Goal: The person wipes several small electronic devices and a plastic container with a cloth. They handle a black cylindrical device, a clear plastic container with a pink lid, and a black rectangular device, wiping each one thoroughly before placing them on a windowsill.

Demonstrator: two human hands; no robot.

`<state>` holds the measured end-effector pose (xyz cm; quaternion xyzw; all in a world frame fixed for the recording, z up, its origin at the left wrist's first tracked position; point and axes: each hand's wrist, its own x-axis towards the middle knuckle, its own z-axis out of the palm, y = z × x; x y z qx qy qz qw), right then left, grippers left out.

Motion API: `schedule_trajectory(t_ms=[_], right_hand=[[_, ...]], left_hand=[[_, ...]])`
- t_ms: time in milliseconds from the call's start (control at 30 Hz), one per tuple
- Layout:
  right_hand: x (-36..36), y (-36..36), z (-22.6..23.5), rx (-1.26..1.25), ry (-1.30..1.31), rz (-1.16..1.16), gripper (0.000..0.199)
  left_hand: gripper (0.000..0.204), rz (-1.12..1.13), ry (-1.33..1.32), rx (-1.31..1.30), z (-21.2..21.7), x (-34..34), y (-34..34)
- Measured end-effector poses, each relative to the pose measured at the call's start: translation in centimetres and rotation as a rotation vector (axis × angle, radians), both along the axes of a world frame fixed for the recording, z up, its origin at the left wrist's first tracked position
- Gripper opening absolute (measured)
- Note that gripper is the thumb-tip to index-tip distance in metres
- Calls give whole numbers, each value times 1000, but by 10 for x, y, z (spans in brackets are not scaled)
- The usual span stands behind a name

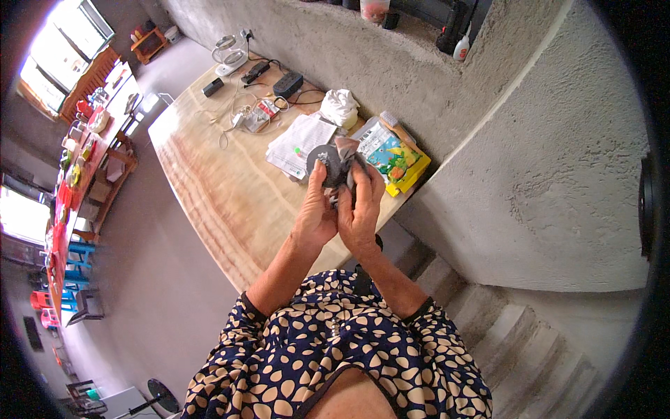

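Observation:
My left hand (315, 218) grips a dark grey round disc-like thing (314, 158), its thumb lying on the face. What kind of thing it is I cannot make out. Close against it, my right hand (361, 208) has its fingers bent around a crumpled grey-pink cloth (346, 145), which touches the disc's right side. Both hands are raised over the near end of a wooden table (216, 188). Just beyond them lie printed paper sheets (296, 143), and to their right a yellow and blue package (391, 157).
A brush (399, 129) lies by the package, beside a white crumpled bag (340, 108). Cables, a black power strip (288, 84) and a white stand-like device (230, 59) are farther back. A rough wall (293, 42) borders the table; steps (516, 332) descend at right.

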<state>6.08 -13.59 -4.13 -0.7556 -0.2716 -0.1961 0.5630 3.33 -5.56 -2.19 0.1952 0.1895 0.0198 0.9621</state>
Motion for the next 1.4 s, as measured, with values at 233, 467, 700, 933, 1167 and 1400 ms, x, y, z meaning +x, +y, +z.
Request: schedule_trajectory(t_ms=[233, 467, 700, 933, 1167, 1400], right_hand=[[-8, -15, -12, -70, 6, 372, 20], [41, -33, 43, 53, 82, 200, 30], [29, 3, 3, -194, -166, 117, 45], [58, -32, 2, -141, 224, 476, 28], [128, -17, 21, -223, -36, 136, 34], [201, -19, 7, -23, 210, 252, 23]], left_hand=[[52, -50, 32, -56, -19, 0, 18], [41, -153, -241, -149, -36, 7, 20], [46, 91, -87, -202, -16, 40, 14], [58, -55, 50, -89, -28, 55, 25], [50, -119, -39, -34, -33, 88, 15], [40, -102, -109, 227, -28, 120, 7]])
